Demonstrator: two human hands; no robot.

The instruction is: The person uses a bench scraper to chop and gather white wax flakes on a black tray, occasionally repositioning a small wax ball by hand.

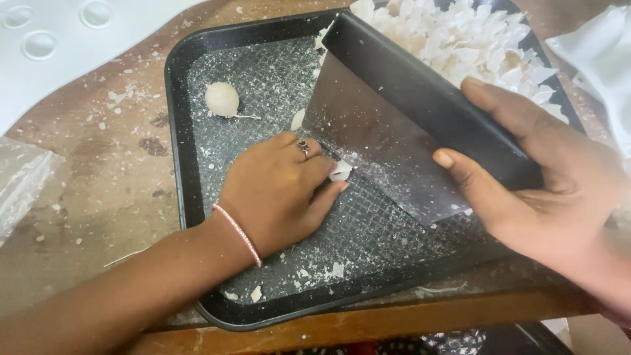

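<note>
Your left hand (279, 190) is lying palm down inside the large black rectangular metal baking tray (179, 131), fingers loosely curled, fingertips pressing on a small white shell fragment (340, 171) at the lower edge of the tilted pan. It's touching that fragment, not gripping anything. A dark-stoned ring is sitting on one finger, and a pink-and-white beaded bracelet (238, 233) is sitting on the wrist.

Your right hand (532, 177) is clamping the near right rim of a smaller black rectangular metal pan (394, 112), thumb on the inside face, fingers wrapped over the outer edge. You're holding that pan tilted up, its low edge resting on the big tray's floor, its high side leaning right.

A heap of white broken shell pieces (460, 39) is piling at the far right, behind the tilted pan.

A whole round cream-coloured peeled bulb (222, 98) is sitting on the tray floor at far left, well apart from your left hand. Fine white flakes are dusting the tray floor.

The tray is sitting on a worn brown wooden surface (98, 171), also speckled with flakes. A clear plastic bag (20, 184) is lying at the left edge and a white cloth (601, 59) at far right.
</note>
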